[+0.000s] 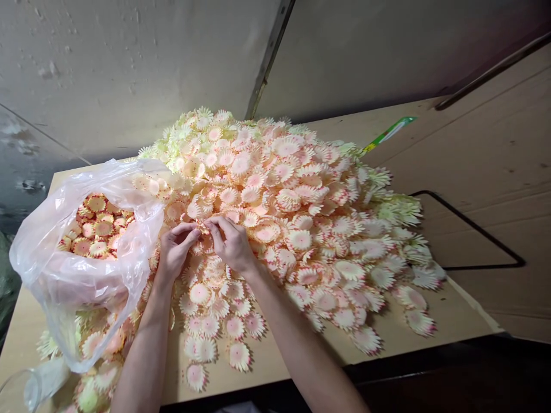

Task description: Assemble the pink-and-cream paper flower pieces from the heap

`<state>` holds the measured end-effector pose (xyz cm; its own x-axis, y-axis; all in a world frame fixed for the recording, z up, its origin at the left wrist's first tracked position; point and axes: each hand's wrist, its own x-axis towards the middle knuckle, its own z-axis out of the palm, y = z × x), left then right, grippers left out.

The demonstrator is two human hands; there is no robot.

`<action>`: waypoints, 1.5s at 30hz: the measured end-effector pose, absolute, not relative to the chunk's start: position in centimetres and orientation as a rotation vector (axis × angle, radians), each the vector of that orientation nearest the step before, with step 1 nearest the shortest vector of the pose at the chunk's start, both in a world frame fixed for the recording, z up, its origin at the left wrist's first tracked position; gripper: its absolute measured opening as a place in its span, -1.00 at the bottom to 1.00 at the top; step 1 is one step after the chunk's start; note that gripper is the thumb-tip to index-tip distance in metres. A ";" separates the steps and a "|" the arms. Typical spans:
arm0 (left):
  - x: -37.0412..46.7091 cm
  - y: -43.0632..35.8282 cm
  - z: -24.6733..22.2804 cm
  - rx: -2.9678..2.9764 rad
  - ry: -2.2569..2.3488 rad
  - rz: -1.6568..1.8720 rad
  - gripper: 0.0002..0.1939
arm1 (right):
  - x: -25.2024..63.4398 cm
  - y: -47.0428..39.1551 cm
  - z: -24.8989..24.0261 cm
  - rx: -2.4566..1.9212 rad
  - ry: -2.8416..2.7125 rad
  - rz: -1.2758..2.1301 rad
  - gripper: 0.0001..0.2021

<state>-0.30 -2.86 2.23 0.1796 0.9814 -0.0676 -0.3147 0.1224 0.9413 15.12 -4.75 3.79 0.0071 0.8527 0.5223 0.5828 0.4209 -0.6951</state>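
A wide heap of pale pink and cream flower pieces [284, 198], with scalloped petals tipped in red, covers much of the table. At its left front, my left hand [177, 245] pinches the edge of a small flower piece [202, 228] between thumb and fingers. My right hand [230, 241] grips the same piece from the other side, its fingertips almost meeting the left ones. To the left of my hands stands a clear plastic bag [47, 241], its mouth open. Inside lie several flower pieces [103, 226] with cupped, red-edged petals.
A green strip [390, 133] sticks up behind the heap at the right. A black metal bar frame [477, 229] rests against the cardboard [508, 172] there. Near the front left corner is a clear container [32, 390]. The table [267, 370] meets a grey wall at the back.
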 end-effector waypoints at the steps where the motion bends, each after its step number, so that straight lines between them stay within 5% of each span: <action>1: -0.3 -2.9 2.3 0.971 0.888 1.154 -0.77 | 15.1 -4.7 3.9 -1.260 -1.673 0.348 -0.80; 22: 0.3 -2.7 2.5 0.732 0.833 1.161 -0.76 | 16.1 -3.8 3.9 -1.293 -0.960 0.389 -0.69; 27: 0.3 -2.8 3.1 0.730 0.830 1.167 -0.74 | 15.7 -4.5 4.7 -1.253 -1.201 0.226 -0.70; 35: 0.1 -3.0 2.2 0.902 0.874 1.166 -0.71 | 14.5 -4.9 4.4 -1.174 -1.391 0.564 -0.64; 45: 0.1 -3.0 2.9 0.930 0.908 1.217 -0.70 | 14.8 -4.7 3.7 -1.217 -1.267 0.723 -0.86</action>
<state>0.12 -3.04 2.92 0.1212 0.9903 -0.0676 -0.3464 0.1060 0.9321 14.82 -4.67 3.68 0.2198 0.9255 0.3085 0.2052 0.2653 -0.9421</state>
